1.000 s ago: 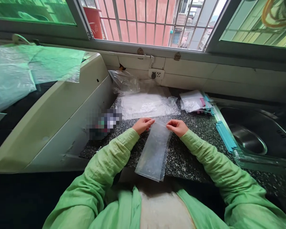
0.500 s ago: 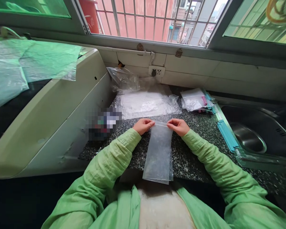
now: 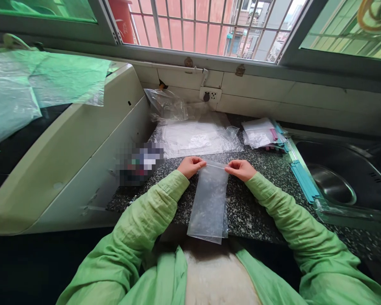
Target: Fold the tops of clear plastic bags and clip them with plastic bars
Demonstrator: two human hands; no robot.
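Observation:
A translucent plastic bag, with a second layer showing at its right edge, hangs down over the counter's front edge. My left hand pinches its top left corner between thumb and fingers. At the top right corner, my right hand grips it the same way. Just beyond both hands, a flat pile of clear plastic sheets lies on the speckled dark counter.
Small clear bags with pink and teal strips lie at the back right. Teal strips rest beside the sink. A crumpled clear bag is against the wall near the socket. A pale appliance stands at left; a blurred item is beside it.
My right hand has shifted slightly to the right. The lower end of the bag has swung a little to the left. Both hands keep their hold.

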